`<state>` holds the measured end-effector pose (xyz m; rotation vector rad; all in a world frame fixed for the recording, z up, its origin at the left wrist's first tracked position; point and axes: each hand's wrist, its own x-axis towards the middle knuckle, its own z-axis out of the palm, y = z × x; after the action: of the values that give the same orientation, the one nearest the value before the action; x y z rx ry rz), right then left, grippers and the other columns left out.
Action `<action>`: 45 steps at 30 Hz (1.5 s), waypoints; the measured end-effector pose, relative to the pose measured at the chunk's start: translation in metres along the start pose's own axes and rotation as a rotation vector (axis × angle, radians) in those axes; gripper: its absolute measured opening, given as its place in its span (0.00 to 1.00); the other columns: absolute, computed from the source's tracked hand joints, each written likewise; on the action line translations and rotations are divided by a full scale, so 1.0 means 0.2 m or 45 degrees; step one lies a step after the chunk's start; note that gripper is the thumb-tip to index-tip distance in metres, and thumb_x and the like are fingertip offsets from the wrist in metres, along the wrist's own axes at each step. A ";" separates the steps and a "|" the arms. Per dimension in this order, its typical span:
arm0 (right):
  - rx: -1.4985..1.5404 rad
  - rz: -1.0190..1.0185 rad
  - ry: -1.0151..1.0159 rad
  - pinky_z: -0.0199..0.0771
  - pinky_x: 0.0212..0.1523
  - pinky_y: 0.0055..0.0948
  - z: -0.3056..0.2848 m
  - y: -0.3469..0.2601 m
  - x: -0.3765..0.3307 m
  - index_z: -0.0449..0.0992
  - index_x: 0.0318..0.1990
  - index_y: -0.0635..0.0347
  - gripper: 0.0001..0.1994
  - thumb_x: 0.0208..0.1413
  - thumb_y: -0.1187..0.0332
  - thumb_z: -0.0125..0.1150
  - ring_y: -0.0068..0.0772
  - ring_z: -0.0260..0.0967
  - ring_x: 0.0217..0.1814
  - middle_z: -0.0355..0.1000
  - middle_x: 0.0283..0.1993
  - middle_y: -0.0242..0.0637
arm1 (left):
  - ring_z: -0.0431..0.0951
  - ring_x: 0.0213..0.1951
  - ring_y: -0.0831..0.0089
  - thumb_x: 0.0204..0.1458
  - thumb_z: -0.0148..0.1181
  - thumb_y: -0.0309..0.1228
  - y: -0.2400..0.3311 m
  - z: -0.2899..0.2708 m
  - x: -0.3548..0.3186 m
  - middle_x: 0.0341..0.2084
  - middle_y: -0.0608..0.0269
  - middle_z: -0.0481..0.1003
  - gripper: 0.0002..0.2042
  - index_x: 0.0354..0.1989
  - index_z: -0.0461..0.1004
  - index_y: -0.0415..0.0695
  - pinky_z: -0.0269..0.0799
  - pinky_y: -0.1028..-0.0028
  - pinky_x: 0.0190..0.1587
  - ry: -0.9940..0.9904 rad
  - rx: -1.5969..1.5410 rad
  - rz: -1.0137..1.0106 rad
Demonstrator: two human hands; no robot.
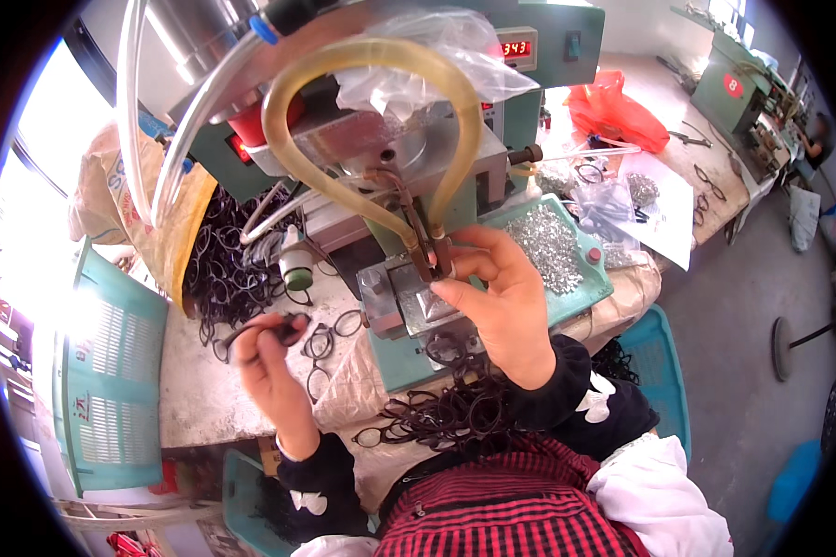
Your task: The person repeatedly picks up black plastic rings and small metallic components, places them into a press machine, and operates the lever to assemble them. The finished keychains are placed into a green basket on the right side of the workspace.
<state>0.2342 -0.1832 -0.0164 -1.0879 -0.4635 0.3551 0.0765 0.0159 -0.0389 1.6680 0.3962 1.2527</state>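
A person's right hand [502,297] pinches a small dark part at the metal fixture [409,297] of a green bench machine [418,139]. Left of the fixture, the left hand [265,357] grips a black eyeglass frame [274,327]. Right of it sits a tray of small silver parts [553,246]. Below it, black frames [455,413] lie heaped.

The machine [409,158] stands behind my hands on the surface [204,390] — its metal block [409,302] just left of my right hand [502,306]. A tray of small metal parts [553,246] sits right of it — loose frames [228,269] heap left, behind my left hand [265,357].
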 end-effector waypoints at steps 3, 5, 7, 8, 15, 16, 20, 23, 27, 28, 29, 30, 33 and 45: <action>-0.097 -0.020 0.048 0.71 0.54 0.25 0.02 -0.08 -0.07 0.67 0.63 0.69 0.26 0.55 0.79 0.64 0.24 0.75 0.50 0.79 0.49 0.39 | 0.80 0.37 0.65 0.67 0.50 0.29 0.25 0.08 -0.01 0.38 0.54 0.76 0.08 0.47 0.74 0.41 0.80 0.62 0.46 -0.182 -0.066 0.584; -0.462 -0.192 -0.121 0.71 0.55 0.26 -0.03 -0.15 -0.08 0.68 0.62 0.69 0.25 0.56 0.78 0.63 0.26 0.75 0.53 0.79 0.51 0.40 | 0.80 0.36 0.65 0.58 0.59 0.26 0.37 0.17 -0.08 0.37 0.55 0.78 0.06 0.43 0.79 0.45 0.81 0.57 0.47 -0.471 -0.030 0.790; -0.561 -0.194 -0.184 0.72 0.57 0.31 -0.08 -0.19 -0.05 0.74 0.57 0.65 0.20 0.56 0.76 0.63 0.34 0.76 0.57 0.78 0.54 0.43 | 0.78 0.32 0.67 0.49 0.64 0.26 0.40 0.28 -0.07 0.40 0.60 0.80 0.11 0.42 0.83 0.49 0.80 0.57 0.49 -0.772 0.190 0.969; -0.886 -0.464 -0.175 0.73 0.58 0.37 -0.17 -0.13 0.01 0.80 0.48 0.61 0.14 0.53 0.74 0.64 0.43 0.75 0.58 0.78 0.53 0.44 | 0.76 0.31 0.67 0.44 0.65 0.25 0.36 0.32 -0.06 0.43 0.63 0.80 0.14 0.42 0.84 0.50 0.80 0.57 0.51 -0.906 0.305 1.089; -1.856 -0.618 0.249 0.71 0.59 0.45 -0.74 0.16 0.08 0.83 0.36 0.55 0.08 0.45 0.70 0.71 0.55 0.70 0.61 0.76 0.50 0.47 | 0.75 0.32 0.69 0.38 0.73 0.28 0.25 0.40 -0.09 0.46 0.70 0.80 0.19 0.43 0.86 0.56 0.78 0.57 0.53 -0.945 0.361 1.055; -1.818 -0.631 0.269 0.72 0.58 0.45 -0.74 0.18 0.07 0.83 0.35 0.55 0.08 0.45 0.70 0.71 0.55 0.71 0.59 0.76 0.50 0.47 | 0.74 0.32 0.70 0.37 0.73 0.28 0.25 0.40 -0.09 0.46 0.71 0.80 0.20 0.43 0.86 0.56 0.78 0.58 0.53 -0.949 0.359 1.046; -1.743 -0.726 0.308 0.74 0.52 0.45 -0.61 0.19 0.19 0.83 0.33 0.55 0.06 0.45 0.70 0.71 0.53 0.72 0.52 0.76 0.46 0.46 | 0.70 0.28 0.70 0.39 0.75 0.29 0.23 0.40 -0.10 0.46 0.71 0.80 0.19 0.44 0.86 0.56 0.78 0.58 0.53 -0.914 0.366 1.036; -1.940 -0.679 0.171 0.75 0.45 0.46 -0.52 0.27 0.33 0.81 0.34 0.56 0.05 0.49 0.68 0.66 0.50 0.71 0.54 0.74 0.48 0.44 | 0.75 0.32 0.68 0.42 0.75 0.29 0.24 0.38 -0.13 0.47 0.68 0.80 0.18 0.44 0.85 0.54 0.77 0.58 0.53 -0.916 0.396 1.001; -2.193 -0.607 0.127 0.76 0.50 0.47 -0.53 0.27 0.29 0.79 0.39 0.59 0.10 0.48 0.72 0.62 0.53 0.67 0.63 0.73 0.54 0.46 | 0.81 0.45 0.61 0.41 0.74 0.25 0.28 0.07 -0.18 0.48 0.59 0.80 0.22 0.49 0.82 0.46 0.75 0.60 0.52 -0.701 0.718 0.952; -2.083 -0.766 0.131 0.75 0.53 0.48 -0.61 0.26 0.24 0.78 0.37 0.61 0.08 0.47 0.75 0.63 0.55 0.69 0.62 0.74 0.54 0.47 | 0.81 0.49 0.58 0.41 0.73 0.24 0.24 -0.09 -0.17 0.48 0.56 0.80 0.23 0.51 0.80 0.42 0.74 0.61 0.52 -0.560 0.813 0.938; -1.790 -0.641 0.189 0.73 0.55 0.50 -0.63 0.21 0.17 0.78 0.38 0.63 0.08 0.48 0.77 0.63 0.57 0.71 0.58 0.75 0.54 0.49 | 0.81 0.48 0.61 0.44 0.71 0.23 0.24 -0.22 -0.16 0.47 0.55 0.80 0.20 0.50 0.80 0.40 0.74 0.64 0.52 -0.346 1.018 0.814; -1.664 -0.745 0.263 0.74 0.53 0.42 -0.73 0.22 0.11 0.79 0.41 0.63 0.07 0.55 0.75 0.63 0.47 0.75 0.52 0.78 0.49 0.45 | 0.80 0.47 0.63 0.48 0.69 0.22 0.24 -0.32 -0.16 0.46 0.55 0.80 0.17 0.49 0.79 0.38 0.73 0.68 0.51 -0.122 1.215 0.685; -0.571 -0.177 0.605 0.72 0.50 0.23 -0.82 0.19 0.00 0.81 0.48 0.63 0.09 0.68 0.70 0.56 0.23 0.74 0.45 0.78 0.44 0.32 | 0.79 0.46 0.66 0.58 0.59 0.18 0.14 -0.53 -0.09 0.42 0.56 0.80 0.07 0.44 0.78 0.36 0.72 0.71 0.50 0.285 0.864 0.086; -0.978 -0.301 0.391 0.72 0.46 0.22 -0.56 0.22 0.06 0.82 0.42 0.65 0.06 0.57 0.78 0.66 0.21 0.74 0.41 0.80 0.38 0.31 | 0.75 0.35 0.51 0.46 0.60 0.20 -0.56 -0.04 -0.08 0.31 0.55 0.72 0.05 0.31 0.78 0.43 0.72 0.57 0.38 -0.377 1.360 0.210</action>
<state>0.3001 -0.2438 -0.0962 -1.7761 -0.4546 -0.2290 0.0941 0.0608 -0.1412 2.7840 0.8445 0.9010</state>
